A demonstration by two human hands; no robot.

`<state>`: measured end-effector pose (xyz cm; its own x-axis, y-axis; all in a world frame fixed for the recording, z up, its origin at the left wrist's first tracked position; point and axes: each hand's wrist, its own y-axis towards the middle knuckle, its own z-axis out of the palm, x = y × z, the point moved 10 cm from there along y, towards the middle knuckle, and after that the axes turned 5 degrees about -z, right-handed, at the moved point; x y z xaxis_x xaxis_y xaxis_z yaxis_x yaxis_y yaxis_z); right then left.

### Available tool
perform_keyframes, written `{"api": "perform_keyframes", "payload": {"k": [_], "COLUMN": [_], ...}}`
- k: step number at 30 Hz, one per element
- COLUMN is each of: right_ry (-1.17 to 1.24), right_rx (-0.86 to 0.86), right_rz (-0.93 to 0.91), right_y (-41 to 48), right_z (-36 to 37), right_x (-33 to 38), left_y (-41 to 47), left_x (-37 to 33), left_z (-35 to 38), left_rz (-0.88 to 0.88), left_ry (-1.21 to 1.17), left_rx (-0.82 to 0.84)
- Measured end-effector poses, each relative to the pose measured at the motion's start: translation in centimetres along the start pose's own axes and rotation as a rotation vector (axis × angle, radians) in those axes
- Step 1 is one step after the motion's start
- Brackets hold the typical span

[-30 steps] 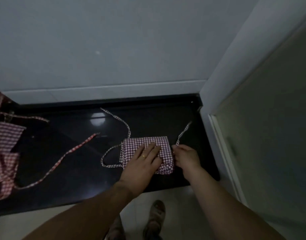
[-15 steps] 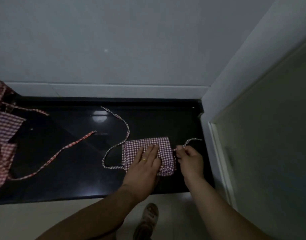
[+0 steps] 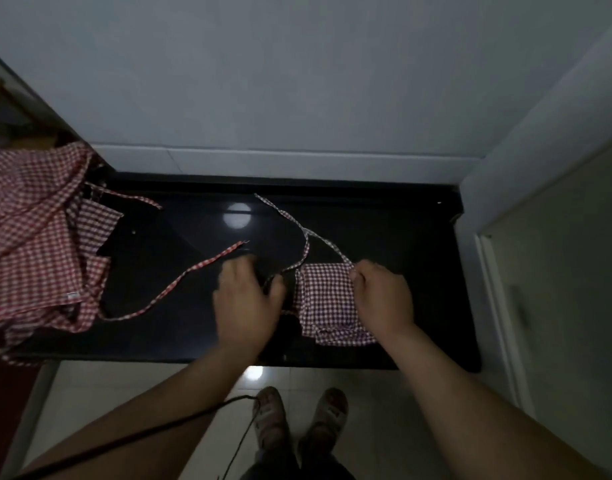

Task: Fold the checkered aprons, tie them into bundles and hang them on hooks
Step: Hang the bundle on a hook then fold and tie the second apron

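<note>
Black glossy counter (image 3: 384,220) against a grey wall. Folded apron (image 3: 327,299) lies right of centre, at the near edge. Right hand (image 3: 384,299) grips its right side, fingers curled at the far corner where the right strap (image 3: 329,247) leaves. Left hand (image 3: 245,306) sits just left of the bundle, blurred, fingers curled. Whether it grips the left strap (image 3: 306,249): cannot tell. Unfolded apron pile (image 3: 38,244) at far left.

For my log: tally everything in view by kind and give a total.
folded apron: 1
unfolded apron heap: 1, aprons inside uncountable
hands: 2, left hand and right hand
sandalled feet: 2
total: 6
</note>
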<state>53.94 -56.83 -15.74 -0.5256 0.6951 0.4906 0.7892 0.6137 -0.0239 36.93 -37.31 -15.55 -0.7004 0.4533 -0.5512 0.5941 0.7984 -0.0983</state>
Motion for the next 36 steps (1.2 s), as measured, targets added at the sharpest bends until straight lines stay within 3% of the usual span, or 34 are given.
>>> {"api": "perform_keyframes", "payload": {"k": [2,4,6,9,10,12,15,18,22,25,31,36], "right_ry": [-0.073,-0.127,-0.155,-0.099,-0.085,-0.047,0.201,0.566,0.921,1.099,1.094,1.083], "right_rx": [0.027,0.07,0.078,0.093,0.096,0.138,0.259,0.35,0.374,0.382,0.313,0.331], "right_rz": [-0.013,-0.013,-0.027,-0.076,-0.086,-0.041,0.134,0.284,0.392,0.403,0.407,0.467], "right_y": [-0.2,0.1,0.5,0.3,0.1,-0.1,-0.2,-0.7,-1.1,-0.7,-0.1,0.4], "right_z": [0.0,-0.1,-0.2,0.6,1.0,2.0,3.7,4.2,3.4,3.2,3.0,3.7], "right_x": [0.9,2.0,2.9,4.8,5.1,4.8,3.0,1.8,0.5,0.5,0.4,1.0], "left_y": [0.9,1.0,1.8,2.5,2.4,2.1,1.7,1.9,1.7,2.1,2.3,4.2], "left_x": [4.3,4.8,4.2,3.4,2.0,-2.6,-10.3,-13.9,-16.6,-17.5,-17.3,-16.8], "left_z": [2.2,4.2,4.3,2.5,1.9,1.4,2.7,4.9,6.5,6.5,6.0,5.1], "left_rz": [-0.282,-0.264,-0.257,-0.32,-0.277,-0.019,0.492,0.683,0.697,0.657,0.732,0.575], "left_ry": [0.081,0.128,-0.009,-0.425,-0.519,-0.499,-0.18,0.011,0.087,0.091,0.182,0.043], "left_rx": [0.251,0.428,0.405,0.242,0.234,0.335,0.466,0.564,0.735,0.775,0.604,0.524]}}
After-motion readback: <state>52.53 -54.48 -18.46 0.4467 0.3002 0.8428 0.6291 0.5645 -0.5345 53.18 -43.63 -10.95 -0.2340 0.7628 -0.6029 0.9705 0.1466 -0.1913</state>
